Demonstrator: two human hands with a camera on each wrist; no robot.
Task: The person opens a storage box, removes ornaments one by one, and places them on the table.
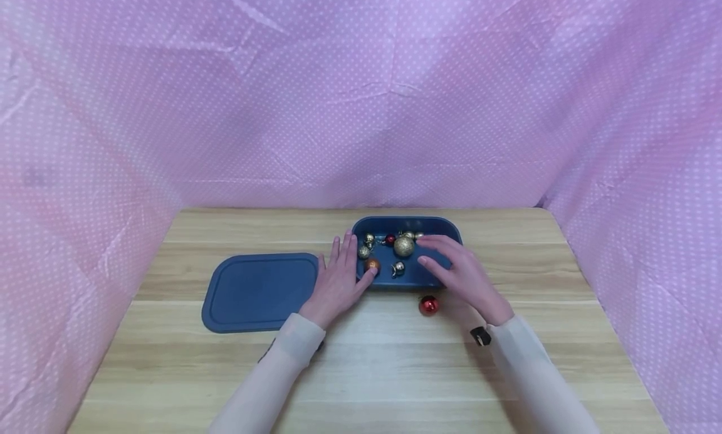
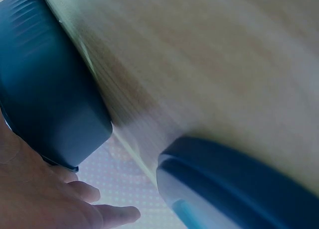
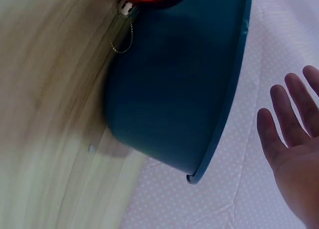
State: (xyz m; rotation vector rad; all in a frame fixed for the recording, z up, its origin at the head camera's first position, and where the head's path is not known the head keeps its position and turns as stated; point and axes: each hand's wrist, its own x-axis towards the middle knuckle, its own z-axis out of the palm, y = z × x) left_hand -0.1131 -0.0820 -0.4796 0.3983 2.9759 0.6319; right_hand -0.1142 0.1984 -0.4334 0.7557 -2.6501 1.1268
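Head view showed a pink dotted cloth (image 1: pixel 361 108) behind a wooden table (image 1: pixel 361 377). A blue lid (image 1: pixel 262 293) lay flat on the tabletop, left of an uncovered blue box (image 1: pixel 383 223). The left hand (image 1: pixel 336 280) rested at the box's left rim, fingers extended and slightly parted. The right hand (image 1: pixel 465 274) hung over the box's right end; the right wrist view showed its fingers spread. 1 large gold bauble (image 1: pixel 403 246) sat inside, near the right fingertips. 1 red bauble (image 1: pixel 429 305) lay on the table, just in front of the box. 1 orange bauble (image 1: pixel 371 266) sat inside by the left thumb; contact could not be confirmed. 1 silver bauble (image 1: pixel 398 268) and 1 small red bauble (image 1: pixel 390 239) also lay inside.
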